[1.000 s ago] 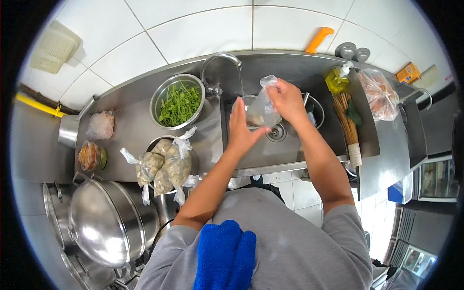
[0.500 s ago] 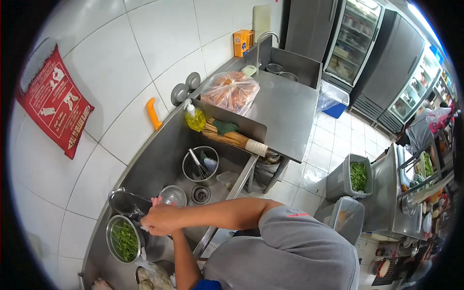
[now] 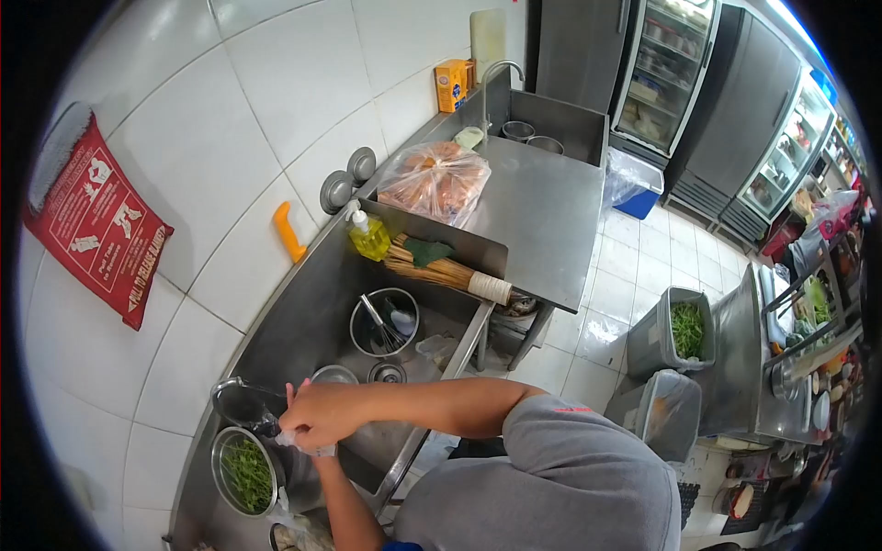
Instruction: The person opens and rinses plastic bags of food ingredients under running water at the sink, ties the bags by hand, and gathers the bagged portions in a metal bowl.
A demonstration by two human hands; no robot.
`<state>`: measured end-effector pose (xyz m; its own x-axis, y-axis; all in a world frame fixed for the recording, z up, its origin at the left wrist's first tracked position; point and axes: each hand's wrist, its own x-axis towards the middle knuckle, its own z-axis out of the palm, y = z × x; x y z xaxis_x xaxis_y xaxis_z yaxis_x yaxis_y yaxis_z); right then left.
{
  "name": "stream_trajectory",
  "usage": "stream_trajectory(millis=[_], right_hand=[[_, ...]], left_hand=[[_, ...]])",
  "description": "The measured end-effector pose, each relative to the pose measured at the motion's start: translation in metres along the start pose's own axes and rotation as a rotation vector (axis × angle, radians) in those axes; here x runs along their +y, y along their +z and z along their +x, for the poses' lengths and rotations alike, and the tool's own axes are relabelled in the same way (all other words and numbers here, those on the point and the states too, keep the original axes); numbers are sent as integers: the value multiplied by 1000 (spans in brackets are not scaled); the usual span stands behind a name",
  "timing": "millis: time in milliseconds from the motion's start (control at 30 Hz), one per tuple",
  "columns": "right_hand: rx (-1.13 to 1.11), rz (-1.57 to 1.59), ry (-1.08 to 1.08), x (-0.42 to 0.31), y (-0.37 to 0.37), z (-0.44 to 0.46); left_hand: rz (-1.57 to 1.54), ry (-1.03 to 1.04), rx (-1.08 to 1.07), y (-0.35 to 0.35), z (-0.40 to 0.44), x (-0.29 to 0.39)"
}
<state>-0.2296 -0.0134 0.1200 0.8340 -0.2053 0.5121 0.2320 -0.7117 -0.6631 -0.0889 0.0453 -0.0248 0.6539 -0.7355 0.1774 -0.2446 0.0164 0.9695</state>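
My right hand [image 3: 322, 415] reaches across the sink with its fingers closed on a piece of whitish translucent plastic [image 3: 290, 438], which looks like part of a bag. Just beneath it is my left hand [image 3: 319, 447], mostly covered by the right, so its fingers do not show. Beside the hands stands a clear container [image 3: 241, 402] against the sink's back wall. A steel pot of green leafy stems [image 3: 246, 473] sits just below them. Partly cut off at the bottom, another bowl holds a pale bagged item [image 3: 299, 534].
In the sink, a steel pot [image 3: 384, 321] holds a whisk [image 3: 377, 317] near the drain [image 3: 387, 373]. A stick broom [image 3: 446, 271], a yellow soap bottle [image 3: 369, 236] and a bagged orange-brown food [image 3: 435, 182] lie beyond. Grey bins [image 3: 671, 331] stand on the floor at right.
The view has shifted slightly. My hands stay close together over the sink, and the right hand now covers more of the small bowl behind it.
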Motion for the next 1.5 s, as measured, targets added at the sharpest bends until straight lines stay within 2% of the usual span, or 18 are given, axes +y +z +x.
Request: stream_trajectory(millis=[67,133,167,233,300,367,433,567,633,700,867,933,1000,1067,1167,1200,1367,1500], right_hand=[[-46,106,67,5,-17,-12],[77,691,481,23,-21,-36],[88,701,487,38,-17,-54],[104,204,640,74,-1,-93],[168,102,515,96,43,-127],[256,-3,428,100,68,-143],[421,42,177,110,87,-135],[526,169,342,99,80,-131],[516,355,562,104,77,-131],[559,498,669,115,71,-128],[547,559,575,118,51,-140],[532,577,490,116,56,-143],[709,106,134,103,71,-147],[643,111,266,104,74,-143],[612,142,436,110,73,-134],[626,278,489,115,75,-130],[591,686,672,124,79,-128],[432,1427,608,135,90,-134]], left_hand=[[-39,-30,35,6,-3,5],[-76,-64,52,13,-2,8],[-104,-62,27,14,-2,8],[-174,6,-174,3,9,-10],[-479,-338,-68,12,7,0],[-474,-400,-167,18,6,-4],[-677,-732,-224,26,4,-2],[-685,-832,-236,34,2,-4],[-562,-801,-278,37,-4,-6],[-276,-582,-335,41,-10,-5],[-215,-630,-268,57,-23,9],[-517,-746,-334,48,-9,4],[-477,-746,-358,45,2,-2],[-427,-753,-395,45,6,-8],[-183,-649,-198,49,6,-6],[-124,-607,-75,61,-3,11],[144,-521,-159,65,-2,26],[31,-296,-356,64,-11,18]])
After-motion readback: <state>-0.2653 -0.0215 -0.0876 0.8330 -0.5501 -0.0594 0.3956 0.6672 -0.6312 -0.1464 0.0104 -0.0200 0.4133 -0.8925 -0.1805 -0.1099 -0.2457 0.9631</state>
